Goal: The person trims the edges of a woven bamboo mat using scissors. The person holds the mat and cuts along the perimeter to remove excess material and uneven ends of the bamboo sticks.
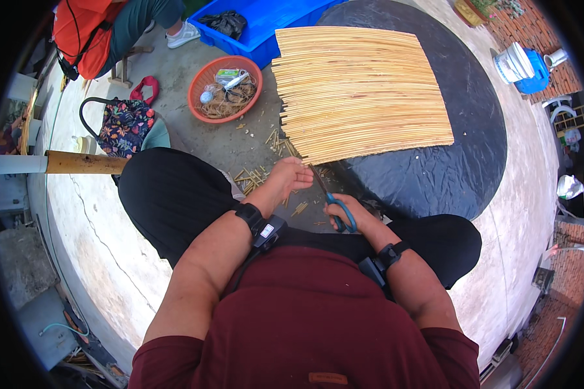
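Observation:
A mat of straw-coloured stalks (pixel 366 94) bound side by side lies on a round table draped in black plastic (pixel 480 142). Its left edge is uneven, with stalk ends sticking out. Close by its near left corner is my left hand (pixel 291 177), fingers stretched out and slightly bent; I see nothing held in it. My right hand (pixel 353 212) grips scissors (pixel 342 209) by their blue-green handles. The dark blades point up toward that same corner, just right of my left fingers. Whether the blades touch a stalk is too small to tell.
Short cut stalk pieces (pixel 250 178) litter the floor beneath. An orange basket (pixel 198 110) holds string and small items, near a blue tub (pixel 263 47). A flowered bag (pixel 126 126) stands at left; a person in orange (pixel 84 39) sits beyond. White buckets (pixel 514 63) are far right.

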A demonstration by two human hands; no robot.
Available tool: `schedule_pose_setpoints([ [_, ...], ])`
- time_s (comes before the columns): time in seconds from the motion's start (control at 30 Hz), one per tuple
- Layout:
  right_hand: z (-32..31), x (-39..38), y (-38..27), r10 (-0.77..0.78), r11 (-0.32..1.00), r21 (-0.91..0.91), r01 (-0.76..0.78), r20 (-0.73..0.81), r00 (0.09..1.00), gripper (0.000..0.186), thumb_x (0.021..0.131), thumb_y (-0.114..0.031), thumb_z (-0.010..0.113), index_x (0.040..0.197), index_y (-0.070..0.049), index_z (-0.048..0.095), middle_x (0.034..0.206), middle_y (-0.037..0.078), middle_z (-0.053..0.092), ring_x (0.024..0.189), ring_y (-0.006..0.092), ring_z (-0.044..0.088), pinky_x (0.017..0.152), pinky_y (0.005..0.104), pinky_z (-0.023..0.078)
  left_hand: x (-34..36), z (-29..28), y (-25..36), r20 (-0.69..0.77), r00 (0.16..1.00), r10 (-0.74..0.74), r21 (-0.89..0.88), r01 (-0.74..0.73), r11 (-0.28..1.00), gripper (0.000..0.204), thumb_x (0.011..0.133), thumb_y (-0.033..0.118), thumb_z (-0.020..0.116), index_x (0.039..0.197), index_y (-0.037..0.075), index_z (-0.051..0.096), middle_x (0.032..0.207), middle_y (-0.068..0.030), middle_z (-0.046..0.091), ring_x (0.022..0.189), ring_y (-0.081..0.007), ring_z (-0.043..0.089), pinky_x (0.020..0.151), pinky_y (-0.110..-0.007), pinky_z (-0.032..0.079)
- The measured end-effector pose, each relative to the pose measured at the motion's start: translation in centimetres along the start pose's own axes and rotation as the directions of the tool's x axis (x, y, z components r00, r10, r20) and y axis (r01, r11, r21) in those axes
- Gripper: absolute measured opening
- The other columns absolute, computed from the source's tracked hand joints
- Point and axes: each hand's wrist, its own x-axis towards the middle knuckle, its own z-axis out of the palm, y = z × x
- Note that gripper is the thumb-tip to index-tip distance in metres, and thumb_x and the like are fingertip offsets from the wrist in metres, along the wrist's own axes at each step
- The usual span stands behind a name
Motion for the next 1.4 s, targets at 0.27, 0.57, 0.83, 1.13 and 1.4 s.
schedule_pose_setpoints([
  [0.27, 0.4, -0.1, -0.5, -0.009, 0.999, -0.033, 0.010, 0.028, 1.000, 0.014, 0.083, -0.013, 0.057, 0.089, -0.001, 0.053, 0.061, 0.006, 0.054, 0.048, 0.0137, 0.053, 0.045, 0.0254, 0.043, 0.2, -0.2, -0.3, -0.017, 0.999, 0.045, 0.015, -0.045, 0.999, 0.008, 0.090, 0.010, 0.053, 0.089, 0.002, 0.053, 0.080, -0.0126, 0.061, 0.070, -0.0237, 0.063, 0.068, -0.039, 0.056],
  [0.57, 0.4, -0.5, -0.6, -0.008, 1.000, -0.021, 0.008, -0.013, 1.000, 0.012, 0.082, -0.012, 0.057, 0.088, -0.002, 0.053, 0.061, 0.005, 0.054, 0.047, 0.0126, 0.053, 0.044, 0.0249, 0.042, 0.4, 0.3, -0.5, -0.013, 1.000, 0.022, 0.038, -0.022, 0.999, 0.008, 0.090, 0.008, 0.054, 0.090, 0.000, 0.054, 0.081, -0.0136, 0.061, 0.071, -0.0247, 0.063, 0.069, -0.041, 0.057],
  [0.83, 0.3, -1.2, -0.1, 0.023, 0.993, -0.113, -0.029, -0.055, 0.998, 0.012, 0.081, -0.012, 0.059, 0.088, -0.003, 0.054, 0.060, 0.005, 0.054, 0.047, 0.0124, 0.053, 0.043, 0.0258, 0.041, 0.4, 0.3, -0.4, 0.014, 1.000, 0.025, 0.032, -0.026, 0.999, 0.008, 0.090, 0.008, 0.053, 0.090, -0.001, 0.054, 0.082, -0.0152, 0.061, 0.073, -0.0268, 0.064, 0.071, -0.042, 0.057],
  [1.13, -0.2, -1.1, 0.5, -0.007, 1.000, 0.006, 0.007, -0.004, 1.000, 0.015, 0.081, -0.015, 0.059, 0.086, -0.002, 0.053, 0.061, 0.005, 0.053, 0.047, 0.0141, 0.052, 0.045, 0.0267, 0.042, 0.4, 0.6, -0.3, 0.027, 1.000, 0.001, 0.007, -0.001, 1.000, 0.006, 0.090, 0.006, 0.051, 0.092, 0.000, 0.053, 0.087, -0.0155, 0.061, 0.077, -0.0275, 0.064, 0.074, -0.042, 0.056],
  [1.4, -0.1, -0.8, -0.5, 0.008, 0.999, -0.033, -0.007, 0.010, 1.000, 0.015, 0.080, -0.015, 0.058, 0.087, -0.002, 0.053, 0.060, 0.006, 0.054, 0.046, 0.0148, 0.053, 0.044, 0.0269, 0.042, 0.3, 0.4, -0.4, 0.058, 0.998, 0.007, -0.011, -0.006, 1.000, 0.006, 0.091, 0.006, 0.052, 0.091, 0.000, 0.053, 0.084, -0.0141, 0.060, 0.076, -0.0260, 0.063, 0.074, -0.043, 0.056],
])
